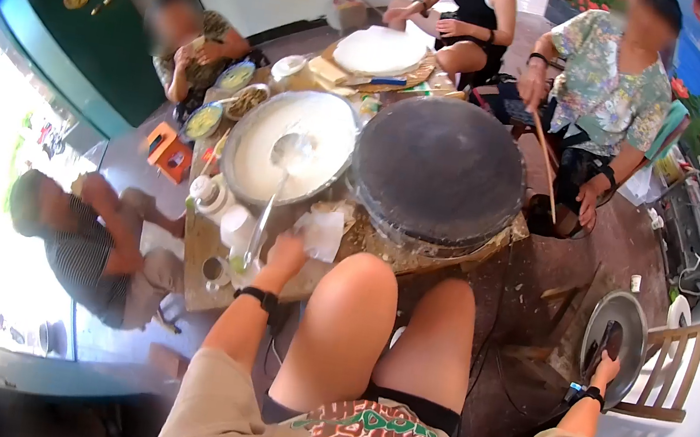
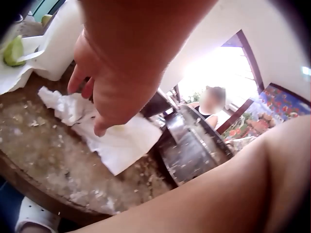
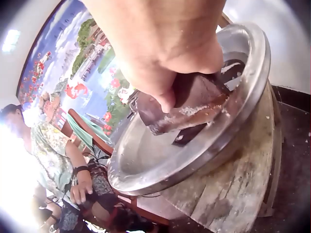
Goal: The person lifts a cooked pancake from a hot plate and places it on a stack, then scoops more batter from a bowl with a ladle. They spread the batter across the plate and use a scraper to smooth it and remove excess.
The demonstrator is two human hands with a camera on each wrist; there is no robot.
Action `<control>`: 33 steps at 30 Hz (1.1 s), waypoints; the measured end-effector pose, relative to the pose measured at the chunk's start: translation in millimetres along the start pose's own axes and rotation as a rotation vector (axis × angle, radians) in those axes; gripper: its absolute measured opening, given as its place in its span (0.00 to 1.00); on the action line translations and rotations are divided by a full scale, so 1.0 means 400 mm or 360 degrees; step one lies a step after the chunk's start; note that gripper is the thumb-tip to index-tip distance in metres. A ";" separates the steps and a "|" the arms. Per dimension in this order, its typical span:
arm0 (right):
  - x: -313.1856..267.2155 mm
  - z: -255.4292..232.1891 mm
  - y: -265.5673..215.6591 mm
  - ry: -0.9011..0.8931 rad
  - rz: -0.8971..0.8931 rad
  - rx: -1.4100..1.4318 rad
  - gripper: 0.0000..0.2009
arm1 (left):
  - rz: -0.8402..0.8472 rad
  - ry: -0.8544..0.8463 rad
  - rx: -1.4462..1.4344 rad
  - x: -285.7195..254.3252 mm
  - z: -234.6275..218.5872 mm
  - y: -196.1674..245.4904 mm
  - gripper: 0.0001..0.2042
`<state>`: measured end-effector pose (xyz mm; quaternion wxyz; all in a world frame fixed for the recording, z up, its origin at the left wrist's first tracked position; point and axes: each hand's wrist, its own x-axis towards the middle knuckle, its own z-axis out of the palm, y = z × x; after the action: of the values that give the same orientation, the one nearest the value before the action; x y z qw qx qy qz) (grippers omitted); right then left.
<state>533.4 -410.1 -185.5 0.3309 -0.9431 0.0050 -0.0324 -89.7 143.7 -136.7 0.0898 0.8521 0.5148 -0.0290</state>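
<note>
In the head view my left hand (image 1: 286, 256) is over the table's near edge, beside a white paper sheet (image 1: 323, 234). The left wrist view shows that hand (image 2: 114, 87) pointing down at the crumpled white paper (image 2: 129, 141), fingers apart and thumb tip overlapping the sheet. Far to the right, my right hand (image 1: 606, 369) reaches into a metal basin (image 1: 641, 324). There it grips a dark brown, flat-sided block (image 3: 194, 99) with a worn, pale-smeared edge, thumb on the near side. Another dark flat piece (image 3: 188, 135) lies beneath it in the basin.
A round black griddle (image 1: 439, 168) sits on the table, beside a large bowl of white batter (image 1: 246, 146) holding a ladle (image 1: 264, 220). Several people sit around; one holds a stick (image 1: 546, 161). A wooden chair (image 1: 671, 366) stands beside the basin.
</note>
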 end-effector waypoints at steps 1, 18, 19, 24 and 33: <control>-0.008 0.005 0.003 -0.0001 0.0047 0.0063 0.17 | -0.0079 0.0018 0.0094 0.005 0.024 -0.012 0.25; -0.091 -0.042 -0.149 -0.0321 0.0270 -0.0443 0.23 | -0.0299 0.0326 -0.0144 0.025 0.085 -0.077 0.12; -0.077 -0.027 -0.113 -0.0277 0.0226 -0.0431 0.24 | -0.0272 0.0297 -0.0122 0.026 0.099 -0.087 0.13; 0.008 0.031 0.017 -0.0492 0.0084 -0.0241 0.24 | -0.0235 0.0276 -0.0098 -0.010 0.073 -0.052 0.20; -0.013 0.018 -0.029 -0.0493 0.0372 -0.0174 0.22 | -0.0183 0.0310 -0.0452 -0.079 0.050 -0.033 0.23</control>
<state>528.4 -396.3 -183.9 0.2775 -0.9464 0.0652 0.1520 -115.2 118.4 -153.3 0.1572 0.7987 0.5679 0.1217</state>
